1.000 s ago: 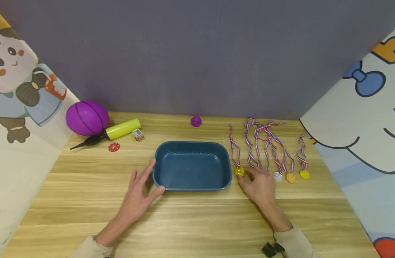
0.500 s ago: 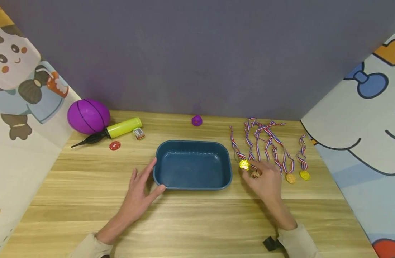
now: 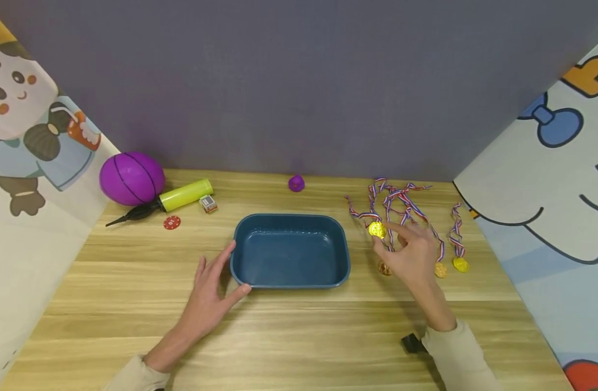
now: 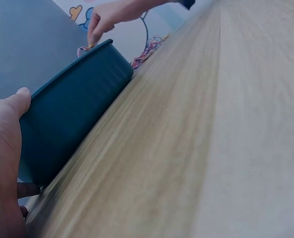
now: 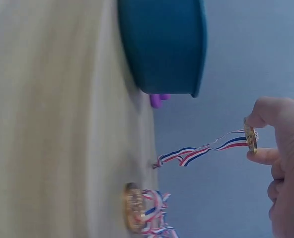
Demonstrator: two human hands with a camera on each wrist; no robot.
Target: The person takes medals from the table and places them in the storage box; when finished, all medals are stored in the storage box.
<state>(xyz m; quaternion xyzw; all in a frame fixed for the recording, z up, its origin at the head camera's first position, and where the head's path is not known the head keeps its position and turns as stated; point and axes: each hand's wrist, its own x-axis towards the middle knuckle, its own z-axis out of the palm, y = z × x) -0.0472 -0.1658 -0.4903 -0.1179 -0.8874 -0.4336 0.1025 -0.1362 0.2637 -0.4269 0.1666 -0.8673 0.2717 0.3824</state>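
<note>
My right hand (image 3: 412, 251) pinches a gold medal (image 3: 376, 229) between thumb and fingertips, raised above the table. Its red, white and blue ribbon (image 5: 191, 154) trails down to the tabletop in the right wrist view. My left hand (image 3: 208, 301) lies at the left end of a dark blue plastic basin (image 3: 289, 260), fingers spread, thumb at the near rim and fingertips at the side. Nothing lies inside the basin. Below the right hand is a bronze-coloured medal (image 3: 385, 268). Further right lie another bronze-coloured medal (image 3: 440, 270) and a gold medal with its ribbon (image 3: 460, 264).
Tangled ribbons (image 3: 401, 198) spread behind the right hand. At the back left sit a purple ball (image 3: 133, 179), a yellow-green hand pump (image 3: 186, 195), a small box (image 3: 208, 203) and a red chip (image 3: 172, 222). A small purple object (image 3: 296, 183) stands by the grey back wall (image 3: 299, 87).
The right hand has lifted the gold medal off the table, moving it up and slightly right, its ribbon drawn along. The left hand has stayed at the basin.
</note>
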